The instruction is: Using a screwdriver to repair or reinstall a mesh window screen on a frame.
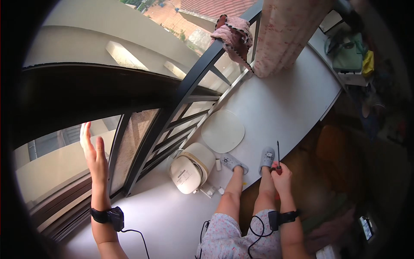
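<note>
My left hand (pixel 94 155) is raised at the window on the left, its fingers stretched out. It lies in front of the window pane (pixel 56 153), beside the dark window frame (pixel 118 151); whether it touches the frame I cannot tell. In my right hand (pixel 282 177) is a screwdriver (pixel 278 159), gripped by its red handle with the thin dark shaft pointing up and away. This hand is above my lower legs, close to the right grey clog (pixel 267 156). Each wrist wears a black strapped device with a cable.
I stand on a white surface (pixel 280 99) with a drop on its right. A cream appliance (pixel 187 172) with a cord and a round pale lid (pixel 223 131) sit near my feet. Ahead are a dark railing (pixel 194 80), a draped pink cloth (pixel 235 36) and a floral curtain (pixel 284 34).
</note>
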`<state>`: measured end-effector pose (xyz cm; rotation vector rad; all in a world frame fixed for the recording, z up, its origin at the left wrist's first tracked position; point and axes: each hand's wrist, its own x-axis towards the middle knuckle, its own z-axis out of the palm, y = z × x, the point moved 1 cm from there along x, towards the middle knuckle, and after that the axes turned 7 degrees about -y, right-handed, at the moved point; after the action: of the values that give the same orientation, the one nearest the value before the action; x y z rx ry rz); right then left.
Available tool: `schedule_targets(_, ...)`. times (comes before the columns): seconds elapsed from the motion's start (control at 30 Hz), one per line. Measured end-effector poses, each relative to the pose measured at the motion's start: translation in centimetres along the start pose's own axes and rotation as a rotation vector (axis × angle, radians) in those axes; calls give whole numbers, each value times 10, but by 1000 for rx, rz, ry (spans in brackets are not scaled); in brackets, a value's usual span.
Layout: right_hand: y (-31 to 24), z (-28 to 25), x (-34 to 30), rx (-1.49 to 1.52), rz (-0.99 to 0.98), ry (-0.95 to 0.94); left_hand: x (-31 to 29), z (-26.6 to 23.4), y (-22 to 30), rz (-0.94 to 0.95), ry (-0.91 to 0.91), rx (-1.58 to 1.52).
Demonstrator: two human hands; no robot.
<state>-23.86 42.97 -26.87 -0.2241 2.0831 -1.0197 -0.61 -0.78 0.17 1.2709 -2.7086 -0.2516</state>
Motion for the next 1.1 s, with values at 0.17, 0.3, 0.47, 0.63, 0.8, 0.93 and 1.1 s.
schedule_targets(0.17, 29, -12, 50, 119, -28, -53, -78, 83, 115, 436, -251, -283)
schedule_targets(0.3, 106, 44, 136, 71, 247, -267, -148, 265, 100, -353, -675, -899)
schedule_targets(0.47, 191, 119, 247, -325, 81, -173, -238, 536, 31, -1339, -762, -1459)
schedule_targets(0.63, 221, 251, 323, -375, 8, -396, -276, 688, -130, -1166, -610, -1047)
schedule_targets(0.8, 318, 281, 381, -251, -12, -341, -273, 802, -142, -1368, -371, -1280)
schedule_targets(0.93, 348, 308, 391, -103, 167, -396, -251, 813, -128, -1563, -289, -1314)
schedule_targets(1.1, 349, 300, 398, -191, 110, -295, -251, 810, -124, -1642, -329, -1245)
